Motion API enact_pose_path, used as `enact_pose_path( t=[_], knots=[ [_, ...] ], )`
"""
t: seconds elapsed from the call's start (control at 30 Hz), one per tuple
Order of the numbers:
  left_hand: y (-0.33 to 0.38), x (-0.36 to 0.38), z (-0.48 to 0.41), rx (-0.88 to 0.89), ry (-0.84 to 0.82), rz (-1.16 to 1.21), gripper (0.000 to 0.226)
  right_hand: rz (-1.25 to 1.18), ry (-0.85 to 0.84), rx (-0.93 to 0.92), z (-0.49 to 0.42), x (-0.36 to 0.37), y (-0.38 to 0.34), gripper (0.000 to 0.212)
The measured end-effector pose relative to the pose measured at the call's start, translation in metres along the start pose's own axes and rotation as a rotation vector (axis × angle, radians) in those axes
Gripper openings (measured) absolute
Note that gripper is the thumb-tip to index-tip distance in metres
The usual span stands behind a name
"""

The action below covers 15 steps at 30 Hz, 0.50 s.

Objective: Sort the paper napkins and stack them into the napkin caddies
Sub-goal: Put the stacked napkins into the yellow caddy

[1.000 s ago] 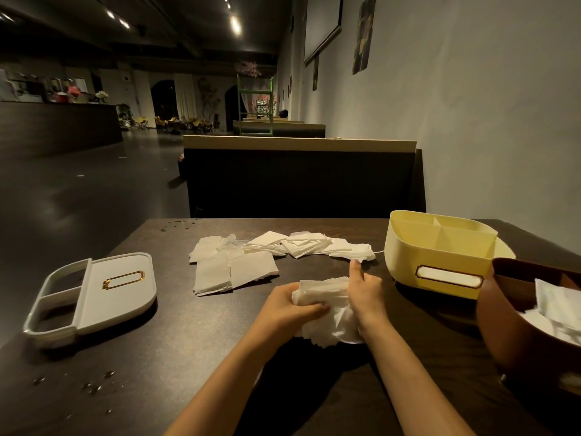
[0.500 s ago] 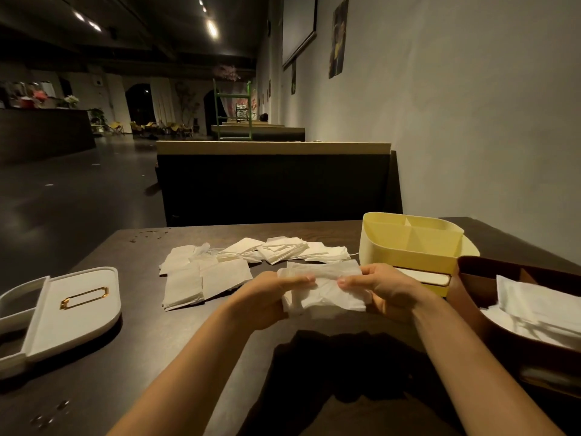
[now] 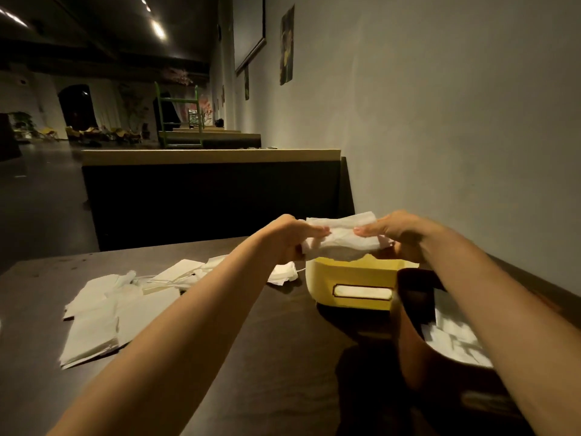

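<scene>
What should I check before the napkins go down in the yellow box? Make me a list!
1. The left hand and the right hand grip the napkin bundle: ok.
2. The napkin bundle is above the yellow caddy: ok.
3. Bundle edges even: not ok, lower edge ragged.
4. Room inside the yellow caddy: cannot tell, inside hidden.
5. The brown caddy is clear of the drop: ok.

1. The napkin bundle (image 3: 341,243) is hiding the yellow caddy's (image 3: 352,287) compartments.
2. The right forearm (image 3: 503,309) is covering part of the brown caddy (image 3: 413,347) at 4 o'clock, and the napkins inside it are blurring.
3. The loose napkins (image 3: 103,316) at 8 o'clock are smearing, so their count is staying unclear.
</scene>
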<state>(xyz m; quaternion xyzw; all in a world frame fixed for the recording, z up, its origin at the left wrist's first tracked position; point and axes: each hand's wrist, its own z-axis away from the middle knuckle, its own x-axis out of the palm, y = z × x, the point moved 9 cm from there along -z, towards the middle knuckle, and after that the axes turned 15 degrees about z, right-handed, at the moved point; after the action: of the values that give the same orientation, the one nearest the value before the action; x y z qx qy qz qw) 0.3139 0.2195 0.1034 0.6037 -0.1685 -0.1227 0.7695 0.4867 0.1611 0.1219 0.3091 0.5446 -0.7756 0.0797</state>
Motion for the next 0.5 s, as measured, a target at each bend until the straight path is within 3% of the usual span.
enact_pose_path(
  t=[0.17,0.27,0.37,0.43,0.5],
  knots=[
    [-0.009,0.035,-0.052,-0.094,0.016,-0.192,0.036,0.346,0.007,0.075,-0.044,-0.028,0.024,0.059],
    [-0.022,0.049,-0.074,-0.173,0.01,-0.369,0.036,0.504,0.0,0.122,-0.055,-0.032,0.033,0.053],
    [-0.029,0.055,-0.088,-0.216,0.011,-0.561,0.019,0.511,-0.114,0.16,-0.066,-0.021,0.042,0.044],
    [-0.034,0.055,-0.088,-0.269,-0.005,-0.739,0.028,0.562,-0.165,0.172,-0.069,-0.012,0.044,0.048],
    [-0.036,0.058,-0.088,-0.26,-0.031,-0.908,0.022,0.661,-0.203,0.181,-0.071,-0.003,0.047,0.055]
  ],
)
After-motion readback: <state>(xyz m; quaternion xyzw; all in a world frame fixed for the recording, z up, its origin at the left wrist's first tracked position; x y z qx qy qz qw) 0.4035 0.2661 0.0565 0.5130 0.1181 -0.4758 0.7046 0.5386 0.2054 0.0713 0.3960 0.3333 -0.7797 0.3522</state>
